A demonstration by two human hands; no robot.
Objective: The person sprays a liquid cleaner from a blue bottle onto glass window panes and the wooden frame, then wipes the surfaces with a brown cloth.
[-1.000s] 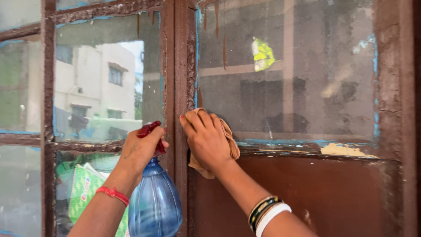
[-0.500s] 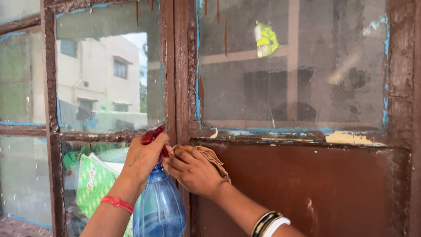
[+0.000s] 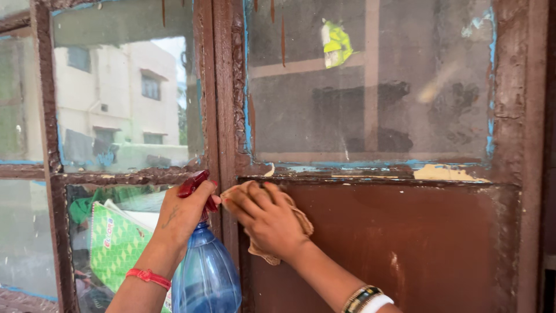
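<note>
Brown frame: old wooden window frame (image 3: 223,116), paint cracked and flaking, blue showing at the pane edges.
Upper rt pane: dusty glass pane (image 3: 370,87) w/ brown drip marks and a yellow-green scrap (image 3: 336,43) stuck near the top.
Lower rt: solid brown panel (image 3: 405,243), scuffed, pale chips along its top rail.
Lt panes: reflect a pale building (image 3: 116,98); behind the lower lt glass sits a green patterned packet (image 3: 116,243).
Rt hand: right hand (image 3: 267,219) spread flat, fingers together, pressing a tan cloth (image 3: 278,232) onto the frame post at the panel's top lt corner; cloth bunched under the palm, edges poking out above and below. Bangles on the wrist at bottom edge.
Lt hand: left hand (image 3: 186,210) wrapped tight round the neck of a blue spray bottle (image 3: 205,272), red trigger head (image 3: 194,184) sticking out above the knuckles; red band on the wrist.
In the way: bottle and lt hand cover part of the lower lt pane; hands nearly touching.
Vs 1 s ago: rt hand + cloth were up on the glass's bottom lt corner, now down below the rail; lt hand holds the bottle as before.
Vs 0.5 s ago: cloth hand slid a bit rt, fingers flatter.
</note>
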